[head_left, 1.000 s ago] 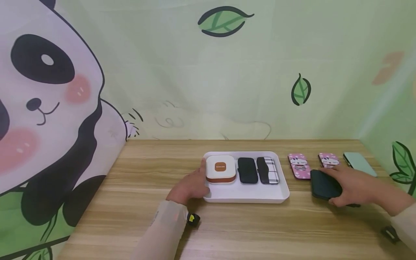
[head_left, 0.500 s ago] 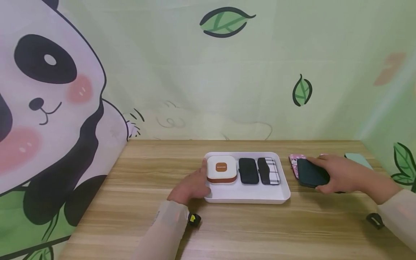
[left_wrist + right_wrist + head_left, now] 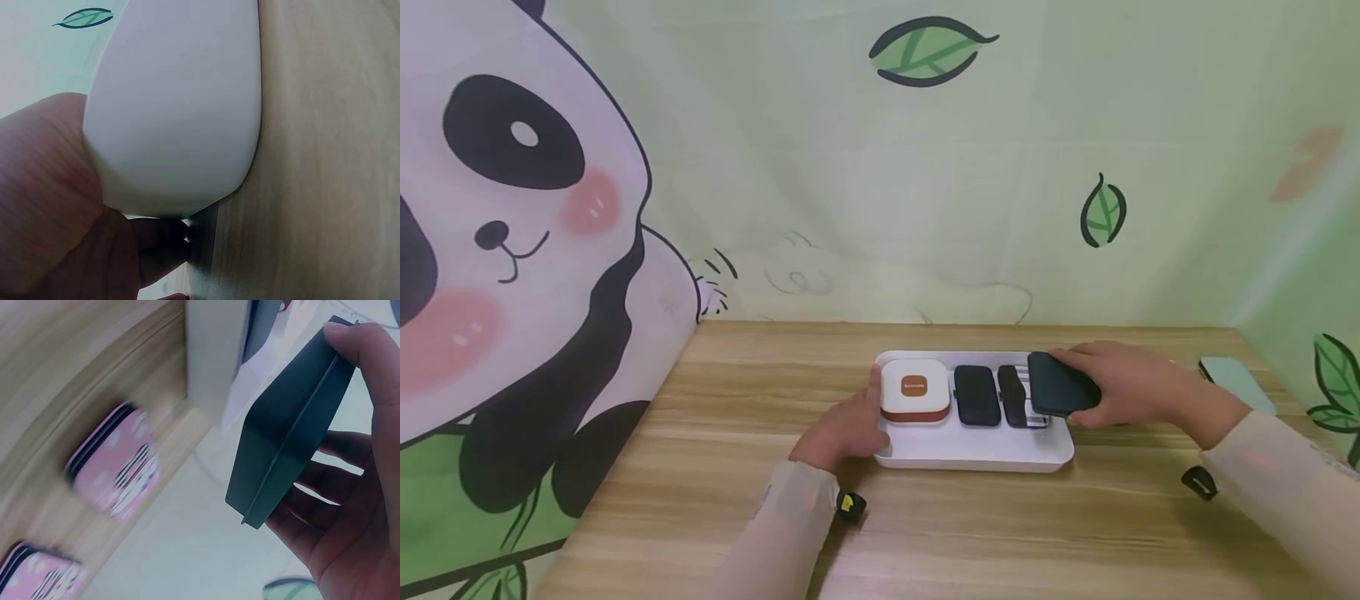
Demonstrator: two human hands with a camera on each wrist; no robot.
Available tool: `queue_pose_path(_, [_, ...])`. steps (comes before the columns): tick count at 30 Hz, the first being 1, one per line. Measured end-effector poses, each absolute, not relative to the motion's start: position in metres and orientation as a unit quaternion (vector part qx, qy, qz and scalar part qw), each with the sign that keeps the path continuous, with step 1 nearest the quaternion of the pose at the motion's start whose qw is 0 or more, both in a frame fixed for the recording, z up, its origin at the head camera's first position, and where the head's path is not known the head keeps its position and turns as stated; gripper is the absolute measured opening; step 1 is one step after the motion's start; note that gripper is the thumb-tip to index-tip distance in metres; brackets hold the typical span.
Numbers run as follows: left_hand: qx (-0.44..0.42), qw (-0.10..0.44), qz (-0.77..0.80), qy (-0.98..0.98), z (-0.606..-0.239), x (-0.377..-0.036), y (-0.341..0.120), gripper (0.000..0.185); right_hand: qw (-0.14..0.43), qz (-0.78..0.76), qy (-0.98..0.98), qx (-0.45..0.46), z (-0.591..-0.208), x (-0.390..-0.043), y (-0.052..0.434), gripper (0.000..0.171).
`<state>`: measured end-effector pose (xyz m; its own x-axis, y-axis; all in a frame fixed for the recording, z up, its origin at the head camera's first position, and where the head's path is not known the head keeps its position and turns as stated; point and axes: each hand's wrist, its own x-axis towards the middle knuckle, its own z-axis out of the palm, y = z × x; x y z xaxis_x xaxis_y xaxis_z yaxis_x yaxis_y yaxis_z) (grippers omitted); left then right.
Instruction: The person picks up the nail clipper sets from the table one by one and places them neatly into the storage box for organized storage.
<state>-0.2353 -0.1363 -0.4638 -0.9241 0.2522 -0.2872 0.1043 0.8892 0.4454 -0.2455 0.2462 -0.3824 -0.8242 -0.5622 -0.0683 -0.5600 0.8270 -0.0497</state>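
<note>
My right hand (image 3: 1127, 383) grips a dark green flat case (image 3: 1060, 385) by its edges, fingers along one side and thumb on the other. The case hangs tilted over the right end of a white tray (image 3: 977, 450), partly covering a black-and-white plaid case (image 3: 1015, 396). To its left in the tray lie a black case (image 3: 977, 396) and a white-and-brown rounded box (image 3: 914, 390). My left hand (image 3: 842, 425) holds the tray's left end; in the left wrist view it bends round the tray wall (image 3: 181, 106).
A mint green case (image 3: 1237, 385) lies at the back right of the wooden table (image 3: 715, 500). In the right wrist view, a pink cat-print case (image 3: 119, 462) and a second pink case (image 3: 40, 575) lie on the table. A cloth backdrop (image 3: 775, 167) stands behind.
My right hand has carried the dark green case leftward, from the table beside the pink cases to over the tray's right end. The left hand stays on the tray.
</note>
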Motion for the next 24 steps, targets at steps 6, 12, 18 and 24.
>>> queue_pose_path(6, [0.093,0.17,0.217,0.957,-0.468,-0.236,-0.136,0.104,0.049,-0.011,0.946,-0.319,-0.387,-0.25,0.217,0.088])
queue_pose_path(12, [0.093,0.169,0.22,0.956,-0.464,-0.234,-0.137,0.104,0.064,0.004,0.939,-0.338,-0.389,-0.258,0.189,0.089])
queue_pose_path(18, [0.098,0.166,0.22,0.956,-0.461,-0.233,-0.138,0.104,0.087,0.017,0.933,-0.349,-0.384,-0.265,0.162,0.089])
queue_pose_path(24, [0.098,0.17,0.227,0.954,-0.46,-0.234,-0.139,0.104,0.094,0.016,0.928,-0.361,-0.386,-0.273,0.138,0.089])
